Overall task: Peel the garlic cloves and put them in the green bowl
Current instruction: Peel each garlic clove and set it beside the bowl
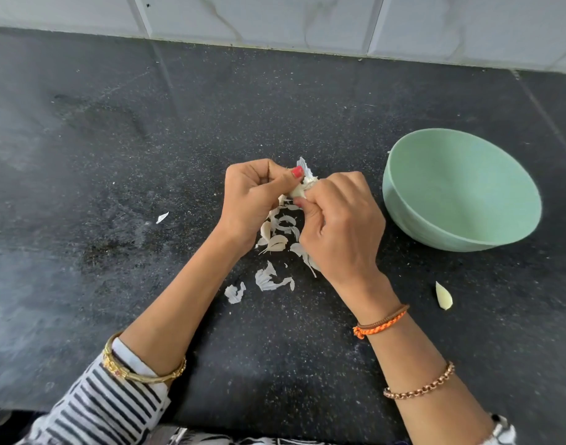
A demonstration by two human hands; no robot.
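My left hand (256, 195) and my right hand (342, 220) meet above the black counter, both pinching one garlic piece (302, 187) with papery skin sticking up from it. Under the hands lies a heap of garlic cloves (277, 242) mixed with skins. A single peeled clove (443, 296) lies alone on the counter at the right. The green bowl (403, 194) stands to the right of my hands, and its inside looks empty.
Torn white skins (270, 279) and another scrap (235, 293) lie near my forearms; a small flake (162, 217) sits further left. A white tiled wall (275, 17) bounds the counter at the back. The counter's front edge (275, 427) runs below my arms.
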